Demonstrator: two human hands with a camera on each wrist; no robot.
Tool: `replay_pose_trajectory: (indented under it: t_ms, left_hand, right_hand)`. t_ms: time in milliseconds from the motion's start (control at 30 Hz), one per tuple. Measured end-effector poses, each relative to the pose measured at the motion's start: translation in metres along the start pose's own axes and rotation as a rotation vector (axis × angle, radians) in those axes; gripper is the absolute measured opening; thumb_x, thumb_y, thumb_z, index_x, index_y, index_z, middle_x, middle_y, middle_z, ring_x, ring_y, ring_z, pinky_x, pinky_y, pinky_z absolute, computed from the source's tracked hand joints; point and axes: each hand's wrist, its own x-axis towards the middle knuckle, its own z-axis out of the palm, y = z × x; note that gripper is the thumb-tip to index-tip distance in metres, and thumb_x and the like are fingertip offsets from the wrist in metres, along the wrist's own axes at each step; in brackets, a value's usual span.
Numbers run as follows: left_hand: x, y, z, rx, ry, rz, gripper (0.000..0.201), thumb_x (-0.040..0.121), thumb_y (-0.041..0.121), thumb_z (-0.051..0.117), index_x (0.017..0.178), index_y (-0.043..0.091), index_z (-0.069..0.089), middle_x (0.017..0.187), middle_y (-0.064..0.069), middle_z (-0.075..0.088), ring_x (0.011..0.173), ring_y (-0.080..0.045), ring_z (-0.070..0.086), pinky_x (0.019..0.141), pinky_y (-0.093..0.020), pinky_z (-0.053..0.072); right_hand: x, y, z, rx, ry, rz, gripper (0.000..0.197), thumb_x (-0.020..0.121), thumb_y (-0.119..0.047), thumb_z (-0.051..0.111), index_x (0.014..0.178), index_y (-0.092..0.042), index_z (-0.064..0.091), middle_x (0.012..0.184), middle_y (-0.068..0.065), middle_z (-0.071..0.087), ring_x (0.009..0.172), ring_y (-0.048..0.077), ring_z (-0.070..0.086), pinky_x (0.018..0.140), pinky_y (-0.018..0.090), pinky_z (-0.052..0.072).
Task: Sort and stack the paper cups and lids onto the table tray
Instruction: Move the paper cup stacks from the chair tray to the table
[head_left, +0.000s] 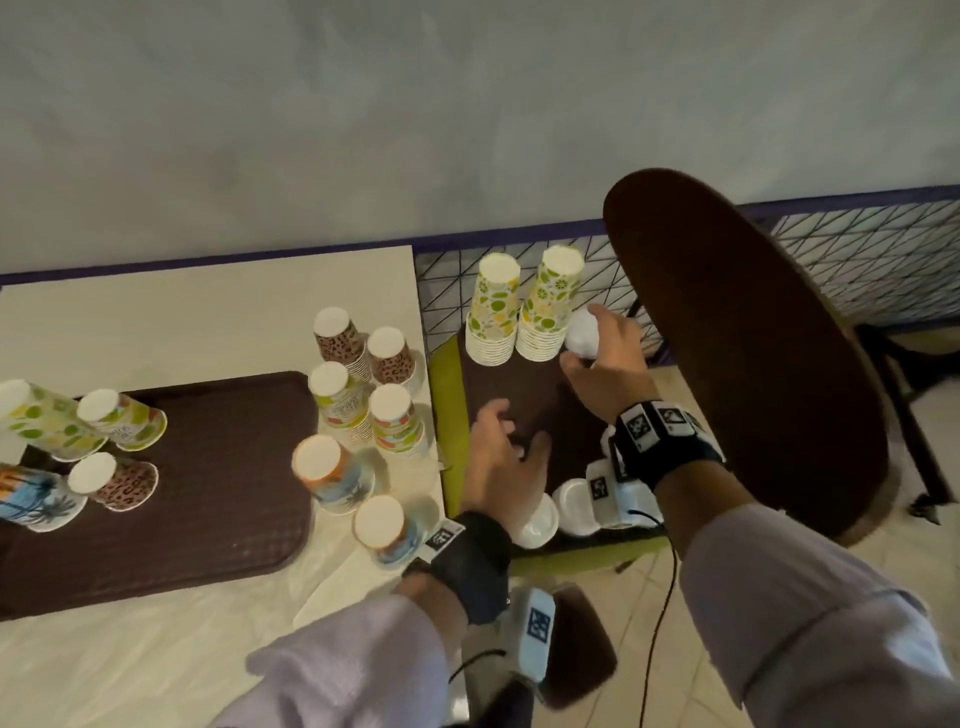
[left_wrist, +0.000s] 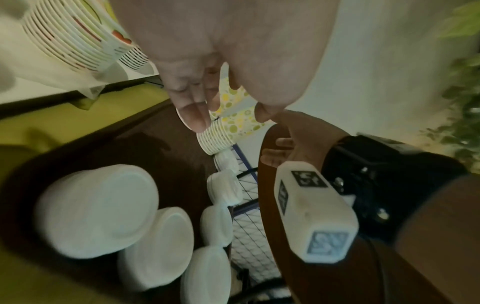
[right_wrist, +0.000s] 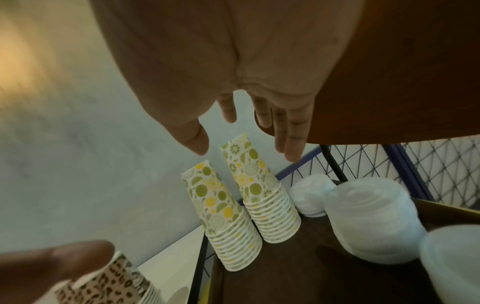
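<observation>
A: Head view first — where do the hands sit relative to the two citrus-print cup stacks (head_left: 522, 306) on the chair tray (head_left: 524, 400)?

B: Both hands are over that dark tray, on the near side of the stacks. The right hand (head_left: 605, 358) is the nearer one — just beside the right-hand stack, at its base. The left hand (head_left: 501, 457) is further back toward the person, with bare tray between it and the stacks.

A: Is either hand holding anything?

B: The left is not — fingers spread and relaxed. In the head view the right hand seems to close round a small pile of white lids (head_left: 582, 335) next to the right-hand stack, but its own wrist view shows straight, parted fingers above the stacks with nothing between them. So I cannot tell whether it grips yet.

A: How do the stacks stand?

B: Upside down, rims on the tray, long axis upright, side by side and about touching. More white lid piles (left_wrist: 98, 207) lie on the near end of the tray, close to the left wrist.

A: And the goal?

B: The table tray (head_left: 218, 467) lies well to the left of the stacks, with a few cups already on it; other cup stacks (head_left: 363, 384) stand on the table between. I would judge the carry goes leftward over those.
</observation>
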Motion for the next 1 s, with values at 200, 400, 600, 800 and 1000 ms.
replay_pose_trajectory:
  t_ms: [200,400,600,800,1000]
  left_hand:
    - [0.075,-0.007,0.033,0.100,0.205,-0.064,0.070,0.094,0.027,0.072,0.152,0.012,0.036,0.136,-0.015,0.052,0.113,-0.035,0.063,0.101,-0.044,0.052]
    - [0.123,-0.013,0.042,0.228,0.350,-0.072,0.082,0.086,0.029,0.078,0.153,0.009,0.037,0.144,-0.017,0.051,0.134,-0.035,0.051,0.111,-0.049,0.045]
    - [0.169,-0.030,0.036,0.321,0.370,-0.091,0.115,0.075,0.052,0.081,0.162,0.010,0.018,0.159,-0.020,0.034,0.149,-0.037,0.034,0.121,-0.049,0.034]
    - [0.194,-0.040,0.032,0.274,0.350,-0.045,0.127,0.068,0.052,0.091,0.164,0.017,0.017,0.166,-0.012,0.031,0.153,-0.030,0.029,0.124,-0.046,0.030]
    - [0.219,-0.037,0.031,0.201,0.364,0.021,0.129,0.053,0.061,0.093,0.159,0.026,0.029,0.152,-0.002,0.051,0.139,-0.023,0.051,0.115,-0.048,0.044]
  right_hand:
    - [0.057,0.016,0.006,-0.074,0.060,-0.089,0.088,0.085,-0.028,0.073,0.159,-0.018,0.026,0.159,0.023,0.025,0.145,0.042,0.032,0.113,0.055,0.041]
    - [0.115,0.011,0.008,-0.128,-0.108,-0.120,0.089,0.092,-0.042,0.067,0.161,-0.034,0.011,0.169,0.010,0.005,0.152,0.041,0.018,0.120,0.053,0.029]
    - [0.140,0.020,0.031,-0.070,-0.133,-0.250,0.075,0.091,-0.036,0.070,0.155,-0.031,0.031,0.157,0.011,0.028,0.137,0.035,0.045,0.108,0.046,0.046]
    - [0.135,0.034,0.032,0.000,-0.069,-0.297,0.062,0.093,-0.030,0.067,0.147,-0.026,0.037,0.134,0.010,0.037,0.116,0.029,0.055,0.093,0.034,0.052]
    - [0.099,0.052,0.027,0.045,-0.006,-0.395,0.064,0.087,-0.028,0.072,0.144,-0.023,0.044,0.126,0.008,0.043,0.106,0.024,0.059,0.085,0.037,0.060]
